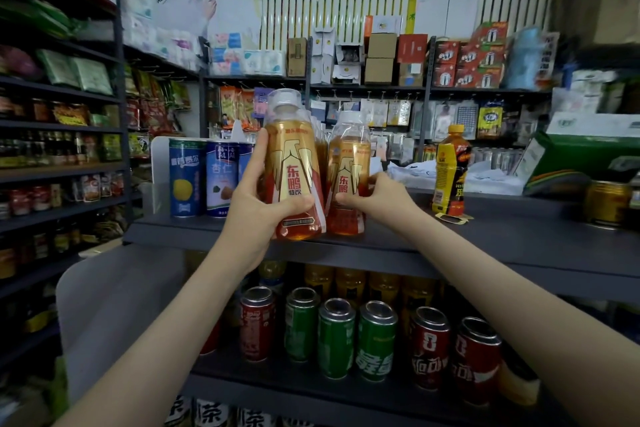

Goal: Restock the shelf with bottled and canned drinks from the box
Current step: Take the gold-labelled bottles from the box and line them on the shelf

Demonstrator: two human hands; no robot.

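My left hand (256, 204) grips a gold-and-red energy-drink bottle (294, 163) with a white cap, held upright just above the front edge of the dark top shelf (519, 239). My right hand (375, 199) holds a second bottle of the same kind (348, 173), which stands on the shelf right beside the first. More bottles of that drink show partly behind these two. The box is not in view.
Tall blue and white cans (202, 177) stand left on the top shelf; a yellow bottle (450, 170) and a gold can (606, 201) stand right. Red and green cans (374, 340) fill the shelf below. Stocked racks line the left side and back wall.
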